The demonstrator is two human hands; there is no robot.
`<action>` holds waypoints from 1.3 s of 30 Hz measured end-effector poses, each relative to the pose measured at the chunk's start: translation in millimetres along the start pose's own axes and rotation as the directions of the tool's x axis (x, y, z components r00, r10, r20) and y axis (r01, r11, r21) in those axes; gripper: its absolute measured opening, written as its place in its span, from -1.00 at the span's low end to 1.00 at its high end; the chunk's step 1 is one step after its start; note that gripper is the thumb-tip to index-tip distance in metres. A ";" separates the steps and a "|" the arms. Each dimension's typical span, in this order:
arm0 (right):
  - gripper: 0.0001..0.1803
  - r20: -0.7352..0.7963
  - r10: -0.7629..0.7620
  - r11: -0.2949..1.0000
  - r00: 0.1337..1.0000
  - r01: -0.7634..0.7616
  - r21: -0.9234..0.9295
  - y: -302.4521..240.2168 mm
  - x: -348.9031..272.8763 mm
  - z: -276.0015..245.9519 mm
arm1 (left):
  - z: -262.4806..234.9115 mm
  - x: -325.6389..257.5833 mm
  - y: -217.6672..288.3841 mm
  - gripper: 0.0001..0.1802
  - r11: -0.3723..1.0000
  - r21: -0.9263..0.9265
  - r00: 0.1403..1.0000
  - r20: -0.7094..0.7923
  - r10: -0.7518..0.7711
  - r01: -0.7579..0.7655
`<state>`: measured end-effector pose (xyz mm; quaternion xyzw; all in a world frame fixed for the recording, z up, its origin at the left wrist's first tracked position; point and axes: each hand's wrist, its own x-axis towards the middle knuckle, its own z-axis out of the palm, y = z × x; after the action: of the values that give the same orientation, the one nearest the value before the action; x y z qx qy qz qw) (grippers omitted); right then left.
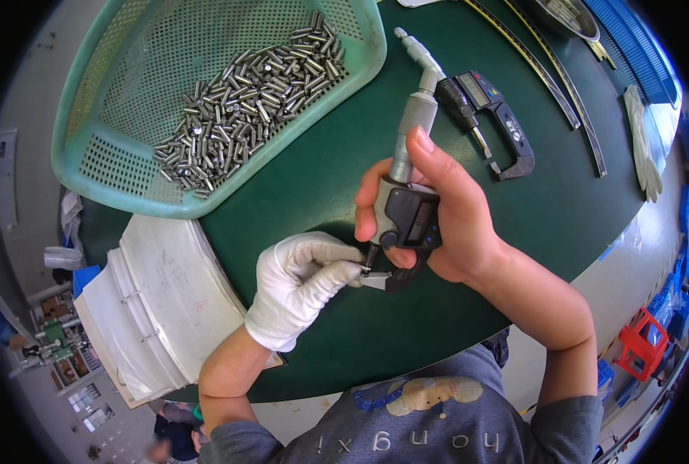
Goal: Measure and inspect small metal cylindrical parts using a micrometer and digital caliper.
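Head | right hand (445, 216) grips micrometer (408, 203) | left hand (302, 282) pinches pin (365, 268)

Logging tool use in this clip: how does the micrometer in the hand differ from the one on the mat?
The held micrometer is gripped by the bare right hand, its thimble pointing away from the person; the second micrometer lies flat and untouched on the green mat. The gloved left hand holds a small pin at the held one's jaws; the other's gap looks empty. Both are digital with dark frames.
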<state>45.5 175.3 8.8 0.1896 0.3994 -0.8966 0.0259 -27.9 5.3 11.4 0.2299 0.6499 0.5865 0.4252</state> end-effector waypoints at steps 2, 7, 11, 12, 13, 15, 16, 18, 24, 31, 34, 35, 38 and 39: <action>-0.28 -0.009 0.000 1.000 1.000 0.000 -0.013 0.2 -0.2 1.3 | -1.2 0.4 -2.0 -0.87 0.999 0.028 1.000 0.013 0.026 -0.026; -0.23 0.025 0.015 0.995 1.000 -0.017 0.095 0.6 -0.3 -0.9 | -0.8 0.5 -1.0 -0.87 0.998 0.049 0.999 0.006 0.036 -0.036; -0.23 0.039 0.023 0.978 0.999 -0.030 0.205 3.0 0.2 -3.7 | 1.3 0.7 -1.0 -0.86 1.000 -0.002 1.000 -0.008 0.018 -0.018; -0.24 0.030 0.024 0.982 0.999 -0.029 0.187 3.1 0.6 -3.6 | 1.2 1.0 -1.6 -0.85 1.000 -0.002 1.000 -0.014 0.017 -0.017; -0.25 0.022 0.027 0.985 0.999 -0.030 0.168 3.2 1.2 -3.1 | 0.4 0.9 -1.9 -0.85 1.000 -0.001 1.000 -0.014 0.017 -0.017; -0.25 0.021 0.018 0.984 1.000 -0.021 0.176 3.6 1.1 -2.0 | -1.1 0.8 -2.2 -0.85 0.999 0.028 0.999 -0.018 0.027 -0.026; -0.25 0.017 0.010 0.983 1.000 -0.013 0.184 3.8 0.9 -1.7 | -0.8 1.1 -2.1 -0.85 0.999 0.028 0.999 -0.018 0.026 -0.025; -0.25 0.018 0.001 0.987 1.000 -0.004 0.159 3.6 0.7 -1.9 | 0.2 1.9 -1.4 -0.84 0.999 0.028 0.999 -0.027 0.041 -0.040; -0.27 0.044 0.006 0.981 0.999 -0.015 0.193 5.8 1.1 -3.0 | 0.5 0.2 -0.1 -0.85 1.000 -0.011 0.999 -0.030 0.013 -0.014; -0.32 0.056 -0.005 0.974 0.998 -0.008 0.228 6.5 1.1 -3.8 | -3.5 1.7 -2.9 -0.87 0.997 0.053 0.998 -0.013 0.055 -0.054; -0.28 0.045 -0.002 0.985 0.999 -0.006 0.174 5.2 1.4 -2.4 | -3.0 1.9 -3.8 -0.88 0.997 0.050 0.998 0.004 0.066 -0.066; -0.28 0.045 -0.002 0.985 0.999 -0.006 0.174 4.6 1.4 -1.7 | -2.7 1.9 -3.9 -0.88 0.996 0.057 0.998 -0.001 0.065 -0.065; -0.29 -0.001 0.008 0.998 1.000 -0.008 0.059 3.2 0.8 -0.5 | -1.6 1.4 -3.0 -0.87 0.997 0.059 0.999 0.002 0.050 -0.050; -0.29 0.011 0.009 0.999 1.000 -0.009 0.052 3.3 0.8 -0.8 | -1.5 1.3 -2.6 -0.86 0.998 0.054 0.999 0.005 0.034 -0.035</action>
<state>45.7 173.7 5.7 0.1874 0.3751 -0.9075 0.0271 -29.3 4.9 8.5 0.2537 0.6605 0.5754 0.4101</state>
